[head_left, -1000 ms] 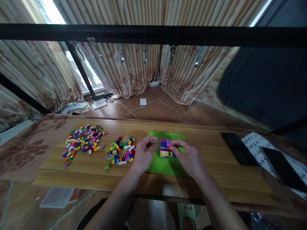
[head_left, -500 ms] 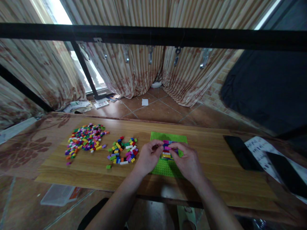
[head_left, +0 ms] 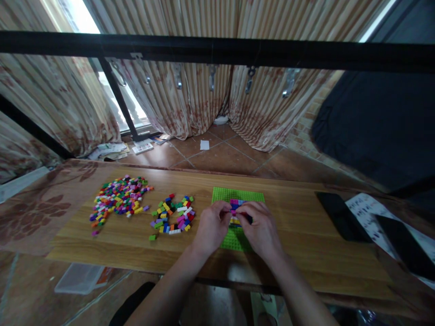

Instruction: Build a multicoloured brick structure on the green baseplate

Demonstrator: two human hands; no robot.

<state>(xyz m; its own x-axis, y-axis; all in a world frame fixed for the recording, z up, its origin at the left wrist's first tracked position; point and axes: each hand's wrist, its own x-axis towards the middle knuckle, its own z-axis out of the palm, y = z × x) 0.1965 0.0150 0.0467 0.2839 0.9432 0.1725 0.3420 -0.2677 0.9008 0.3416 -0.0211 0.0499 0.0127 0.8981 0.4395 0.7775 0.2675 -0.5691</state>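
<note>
A green studded baseplate (head_left: 236, 241) lies on the wooden board, with rows of coloured toy bricks (head_left: 234, 202) built up on its middle. Over the plate's left side, my left hand (head_left: 211, 227) has its thumb and fingers pinched together at the rows. My right hand (head_left: 261, 226) comes from the other side, its thumb and index finger closed close to the left fingertips. A bit of magenta brick (head_left: 233, 212) shows between the two hands. Whether it is held or fixed to the plate, I cannot tell. My fingers cover much of the rows.
On the wooden board (head_left: 299, 235), a large heap of loose bricks (head_left: 118, 197) and a smaller group (head_left: 175, 213) lie to the left. A lone green brick (head_left: 152, 237) is nearer me. At right are a black phone-like slab (head_left: 341, 216) and a printed sheet (head_left: 362, 206). A black bar (head_left: 217, 49) crosses ahead.
My right hand has shifted slightly left, and its fingers have closed in towards the left fingertips over the brick rows. My left hand stays nearly in place.
</note>
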